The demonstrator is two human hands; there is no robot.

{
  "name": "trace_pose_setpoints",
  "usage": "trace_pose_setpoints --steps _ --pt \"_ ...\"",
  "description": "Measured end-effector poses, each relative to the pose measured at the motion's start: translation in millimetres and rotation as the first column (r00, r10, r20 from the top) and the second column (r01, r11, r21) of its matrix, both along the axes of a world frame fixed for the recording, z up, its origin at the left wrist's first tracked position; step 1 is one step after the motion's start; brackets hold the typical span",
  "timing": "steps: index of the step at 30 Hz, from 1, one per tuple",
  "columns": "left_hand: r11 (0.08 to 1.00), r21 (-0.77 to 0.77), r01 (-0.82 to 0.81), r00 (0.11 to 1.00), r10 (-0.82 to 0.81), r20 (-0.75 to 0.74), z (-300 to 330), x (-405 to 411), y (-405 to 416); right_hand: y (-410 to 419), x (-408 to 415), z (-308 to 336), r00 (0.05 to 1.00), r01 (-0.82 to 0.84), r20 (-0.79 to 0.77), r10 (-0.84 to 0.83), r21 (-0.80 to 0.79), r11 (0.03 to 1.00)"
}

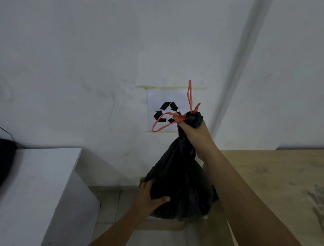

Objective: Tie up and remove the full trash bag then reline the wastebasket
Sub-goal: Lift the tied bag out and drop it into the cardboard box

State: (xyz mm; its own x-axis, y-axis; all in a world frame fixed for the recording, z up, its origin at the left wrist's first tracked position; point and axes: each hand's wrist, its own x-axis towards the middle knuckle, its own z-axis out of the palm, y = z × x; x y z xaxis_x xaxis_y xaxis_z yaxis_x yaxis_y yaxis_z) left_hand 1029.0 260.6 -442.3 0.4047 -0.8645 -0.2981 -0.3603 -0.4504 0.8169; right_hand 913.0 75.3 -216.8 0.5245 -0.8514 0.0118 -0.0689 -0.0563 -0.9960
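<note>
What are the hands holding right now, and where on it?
The black trash bag: right hand grips its gathered neck below the red drawstrings; left hand grips its lower side.

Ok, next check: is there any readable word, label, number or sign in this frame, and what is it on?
No words or numbers can be read.
Sign only: a black recycling symbol of three chasing arrows, on a white paper sheet stuck to the wall, partly covered by the red drawstring of the black trash bag.
</note>
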Motion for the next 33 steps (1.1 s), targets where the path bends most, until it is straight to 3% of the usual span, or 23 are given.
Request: trace_pose_setpoints --steps 6,15,21,26,30,33 --pt "0.993 0.109 -0.036 0.999 0.039 -0.032 -97.8 39.9 8.6 -7.9 40.7 -102.6 1.0 0.018 -0.007 -0.018 0.019 1.0" --pt "0.921 0.385 -0.063 0.986 -0.003 0.169 -281.9 72.1 48.8 -33.2 80.5 -271.2 0.997 -0.043 -0.059 0.044 0.01 0.999" --pt "0.944 0.316 -0.097 0.933 -0.025 0.36 -411.1 84.2 31.7 -44.5 92.7 -384.7 0.992 -0.063 -0.113 0.06 -0.026 0.998" --pt "0.992 0.118 -0.045 0.797 -0.036 0.603 -515.0 86.1 11.2 -43.8 94.2 -476.7 0.993 -0.085 -0.08 0.081 -0.041 0.996" --pt "0.992 0.123 -0.029 0.687 -0.07 0.723 -584.2 96.9 2.5 -43.1 85.9 -548.6 0.994 -0.088 -0.072 0.086 -0.038 0.995" --pt "0.99 0.139 -0.023 0.654 -0.091 0.751 -614.6 96.4 2.4 -38.5 76.2 -596.5 0.997 -0.076 -0.03 0.075 -0.035 0.996"
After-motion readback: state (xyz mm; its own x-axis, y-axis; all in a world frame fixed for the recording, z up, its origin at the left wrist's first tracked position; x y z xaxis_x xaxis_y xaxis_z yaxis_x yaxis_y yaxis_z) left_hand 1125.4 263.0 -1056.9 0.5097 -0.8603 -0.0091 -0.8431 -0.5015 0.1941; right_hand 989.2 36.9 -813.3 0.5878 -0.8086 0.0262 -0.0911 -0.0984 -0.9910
